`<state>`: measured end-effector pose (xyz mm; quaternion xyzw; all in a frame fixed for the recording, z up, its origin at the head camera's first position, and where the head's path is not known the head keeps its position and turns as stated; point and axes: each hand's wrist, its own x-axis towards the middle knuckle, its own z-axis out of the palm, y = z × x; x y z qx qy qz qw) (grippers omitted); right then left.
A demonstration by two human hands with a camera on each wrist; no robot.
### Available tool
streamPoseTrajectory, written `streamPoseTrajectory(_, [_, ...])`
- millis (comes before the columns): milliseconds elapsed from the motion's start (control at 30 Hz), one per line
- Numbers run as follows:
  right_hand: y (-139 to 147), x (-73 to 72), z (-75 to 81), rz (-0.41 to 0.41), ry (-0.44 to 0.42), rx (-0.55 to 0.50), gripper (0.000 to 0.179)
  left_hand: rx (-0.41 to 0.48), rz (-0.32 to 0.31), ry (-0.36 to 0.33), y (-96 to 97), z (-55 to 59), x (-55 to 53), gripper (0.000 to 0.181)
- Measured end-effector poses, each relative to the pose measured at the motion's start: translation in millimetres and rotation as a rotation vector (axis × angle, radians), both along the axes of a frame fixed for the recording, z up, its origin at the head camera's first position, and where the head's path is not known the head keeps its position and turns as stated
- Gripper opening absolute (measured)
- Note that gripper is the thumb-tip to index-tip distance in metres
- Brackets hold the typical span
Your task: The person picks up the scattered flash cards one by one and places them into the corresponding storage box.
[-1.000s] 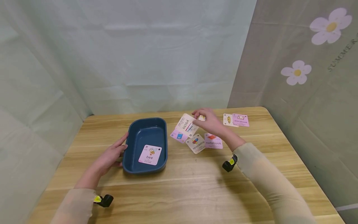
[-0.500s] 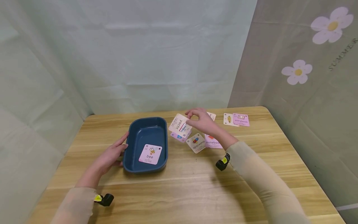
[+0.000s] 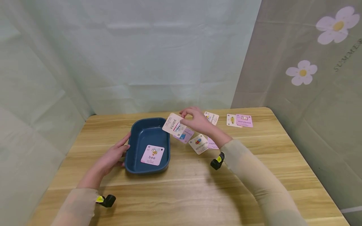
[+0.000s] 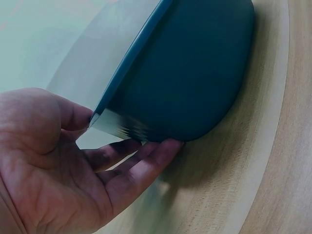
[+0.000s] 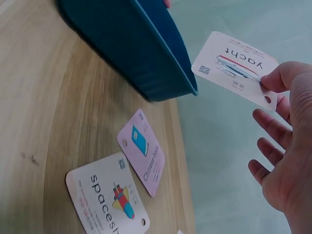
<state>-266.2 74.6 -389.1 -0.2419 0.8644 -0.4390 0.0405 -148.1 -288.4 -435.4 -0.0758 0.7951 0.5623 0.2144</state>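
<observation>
My right hand point(image 3: 197, 121) pinches a cream flashcard labelled "yacht" point(image 3: 174, 125) between thumb and index finger, its other fingers loosely bent. Raised off the table, the card overlaps the right rim of a dark blue plastic tray point(image 3: 133, 157) in the head view. In the right wrist view the yacht card point(image 5: 236, 68) shows near the tray's corner. Inside the tray lies a pink "bee" card point(image 3: 152, 155). My left hand point(image 3: 111, 157) touches the tray's left side from outside; in the left wrist view its thumb is at the rim and its fingers point(image 4: 141, 175) against the outer wall.
Right of the tray lie a pink "Chinese book" card point(image 3: 185, 135), a "spaceship" card point(image 3: 198, 144) and a partly covered "notebook" card point(image 3: 212, 143). Another card point(image 3: 212, 117) lies behind the right wrist. A "storybook" card point(image 3: 244, 121) overlaps a cream one point(image 3: 232, 120) farther right.
My right hand has carried the yacht card left, from above the other cards to the tray's right rim. The Chinese book card is more exposed. My left hand has stayed at the tray.
</observation>
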Motion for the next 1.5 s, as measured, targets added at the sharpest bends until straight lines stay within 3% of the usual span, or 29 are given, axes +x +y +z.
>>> streamPoseTrajectory(1000, [-52, -2.7, 4.3, 0.078, 0.101, 0.100, 0.010, -0.053, -0.005, -0.002, 3.5, 1.4, 1.9, 0.062])
streamPoseTrajectory(1500, [-71, -1.8, 2.2, 0.086, 0.218, 0.270, 0.010, -0.035, -0.004, 0.003, 2.8, 2.2, 1.2, 0.062])
